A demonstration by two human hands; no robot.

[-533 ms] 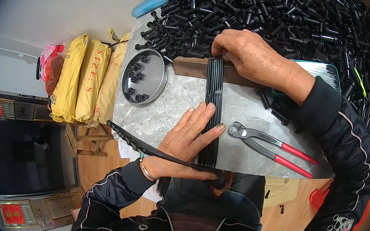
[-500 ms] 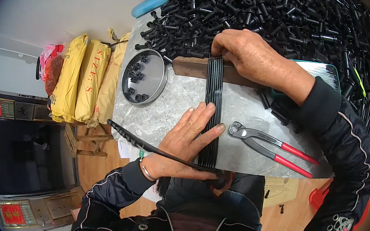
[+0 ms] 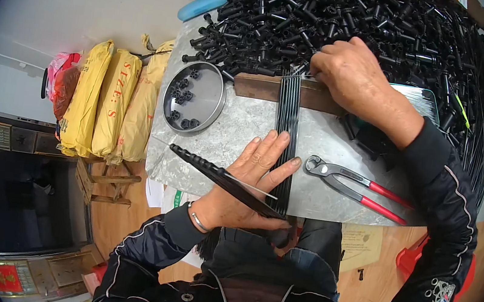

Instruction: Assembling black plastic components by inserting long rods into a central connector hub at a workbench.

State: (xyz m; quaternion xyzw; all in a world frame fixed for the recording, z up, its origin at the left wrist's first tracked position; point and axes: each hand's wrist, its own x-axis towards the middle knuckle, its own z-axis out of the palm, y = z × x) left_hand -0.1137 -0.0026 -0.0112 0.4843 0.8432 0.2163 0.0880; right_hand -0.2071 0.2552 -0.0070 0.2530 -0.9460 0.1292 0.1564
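My left hand lies flat with its fingers spread, pressing on a row of slim black rods set side by side. Across the back of that hand slants another row of black rods, with a thin pale wire sticking out beside it. The far ends of the flat row rest over a brown wooden bar, where pale thin tips show. Just right of those tips, my right hand is closed with its fingertips pinched together; whatever they hold is hidden. Red-handled pincers lie to the right of the rods.
A large heap of black tubular parts covers the far side of the grey table. A round metal tin with small black pieces stands left. A teal-rimmed tray of pale wires sits right. Yellow sacks stand beyond the table's left.
My right hand has moved right, away from the rods' far ends, uncovering their pale tips. A pale wire now shows over my left hand, and the slanted rods there sit differently.
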